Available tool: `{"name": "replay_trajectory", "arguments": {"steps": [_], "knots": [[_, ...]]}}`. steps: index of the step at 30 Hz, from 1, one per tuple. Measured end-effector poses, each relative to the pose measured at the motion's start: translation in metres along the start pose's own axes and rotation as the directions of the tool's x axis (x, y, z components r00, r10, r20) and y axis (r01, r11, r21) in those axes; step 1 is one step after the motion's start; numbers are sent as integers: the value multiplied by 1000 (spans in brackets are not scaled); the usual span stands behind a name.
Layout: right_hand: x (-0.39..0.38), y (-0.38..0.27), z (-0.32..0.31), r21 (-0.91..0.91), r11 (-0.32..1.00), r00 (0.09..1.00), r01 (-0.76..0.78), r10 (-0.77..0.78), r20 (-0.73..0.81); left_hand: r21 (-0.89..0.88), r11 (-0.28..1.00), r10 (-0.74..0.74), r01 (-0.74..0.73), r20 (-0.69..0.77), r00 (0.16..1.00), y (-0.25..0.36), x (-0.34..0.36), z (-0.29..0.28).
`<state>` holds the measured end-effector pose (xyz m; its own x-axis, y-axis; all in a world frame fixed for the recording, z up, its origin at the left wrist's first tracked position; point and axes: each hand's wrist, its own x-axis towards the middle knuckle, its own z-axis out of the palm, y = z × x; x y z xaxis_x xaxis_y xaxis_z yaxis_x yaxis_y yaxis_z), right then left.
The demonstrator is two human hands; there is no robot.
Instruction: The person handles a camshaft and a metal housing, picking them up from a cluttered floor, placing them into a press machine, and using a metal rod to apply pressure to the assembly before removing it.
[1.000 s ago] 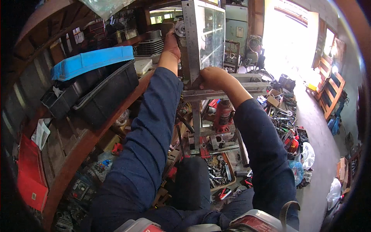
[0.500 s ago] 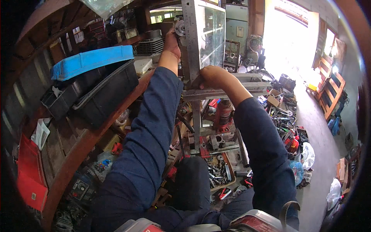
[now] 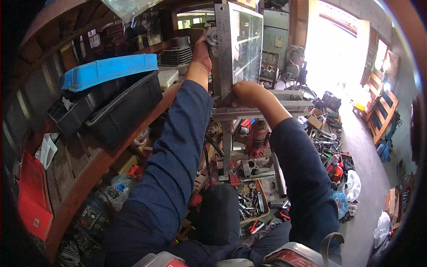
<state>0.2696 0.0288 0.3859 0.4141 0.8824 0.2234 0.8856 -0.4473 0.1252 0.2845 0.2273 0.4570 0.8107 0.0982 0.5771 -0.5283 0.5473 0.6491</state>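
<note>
A steel ruler (image 3: 224,53) with a hole at its top stands upright against a metal upright (image 3: 215,73). My right hand (image 3: 249,94) is closed at the ruler's lower end, thumb and fingers pinching its edge just above a horizontal metal beam (image 3: 262,109). Higher up, my left hand (image 3: 202,57) is closed round the far left side of the upright, its fingers partly hidden. Beside that hand sits a round metal disc (image 3: 212,36) with a centre hole. Below the beam, a red bottle jack (image 3: 257,139) stands within the metal frame.
Black bins (image 3: 126,104) with a blue bin (image 3: 109,71) on top occupy the wooden bench (image 3: 104,167) to my left. A tray of metal parts (image 3: 257,216) lies below the frame. Tools and bags (image 3: 340,169) crowd the floor at right. A glass-fronted cabinet (image 3: 247,42) stands beyond.
The view has shifted slightly, moving the scene a little to the right and down. Both hands keep the same places on the ruler and upright.
</note>
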Motion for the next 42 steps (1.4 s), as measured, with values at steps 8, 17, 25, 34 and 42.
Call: {"name": "replay_trajectory", "arguments": {"steps": [8,17,25,34,42], "knots": [[7,1,5,25,999,999,37,-37,-2,37,997,70,-68,-64,995,3,7,-11],[6,1,-6,-4,999,999,38,-38,24,61,997,60,-55,-92,994,5,-2,-3],[0,-5,-6,-4,1000,1000,-1,1,13,107,994,45,-37,-73,996,7,-15,11],[3,-3,-1,-27,1000,1000,1,-1,1,104,994,40,-37,-32,999,4,-4,-1],[11,-4,-3,16,999,999,33,-34,19,151,981,125,-122,-11,992,7,7,-19]]}}
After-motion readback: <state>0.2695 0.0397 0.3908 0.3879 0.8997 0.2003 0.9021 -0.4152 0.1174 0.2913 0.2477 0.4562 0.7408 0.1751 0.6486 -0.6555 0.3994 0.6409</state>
